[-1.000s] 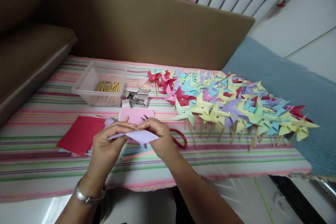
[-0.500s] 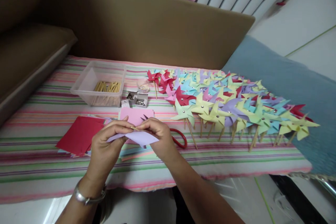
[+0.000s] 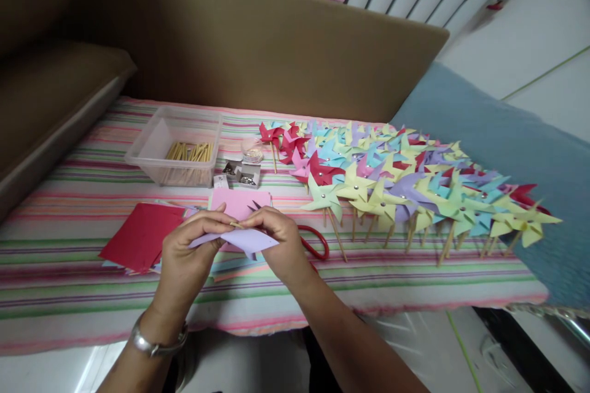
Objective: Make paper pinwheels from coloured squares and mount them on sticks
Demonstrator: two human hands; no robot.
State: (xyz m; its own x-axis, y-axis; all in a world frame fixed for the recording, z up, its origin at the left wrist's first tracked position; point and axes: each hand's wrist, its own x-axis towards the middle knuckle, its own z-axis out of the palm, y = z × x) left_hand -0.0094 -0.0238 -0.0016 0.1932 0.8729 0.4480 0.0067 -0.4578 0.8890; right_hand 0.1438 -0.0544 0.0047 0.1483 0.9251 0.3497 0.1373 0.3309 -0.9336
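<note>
My left hand point(image 3: 191, 242) and my right hand point(image 3: 279, 236) meet above the striped cloth, both closed on a purple paper pinwheel point(image 3: 246, 239). The end of a wooden stick point(image 3: 236, 225) shows between my fingertips at the back of the paper; the rest of it is hidden. Beneath and beyond my hands lie pink paper sheets point(image 3: 239, 198) and red-handled scissors point(image 3: 318, 242), their dark tips showing past my right fingers. Left of my left hand is a pile of paper squares with a red sheet point(image 3: 142, 236) on top.
A clear plastic box point(image 3: 173, 135) holds wooden sticks. Beside it are small open boxes of metal pins point(image 3: 247, 179) and a round clear container point(image 3: 252, 150). Many finished paper pinwheels point(image 3: 405, 187) cover the right side of the striped cloth point(image 3: 69, 258). A brown board point(image 3: 253, 43) stands behind.
</note>
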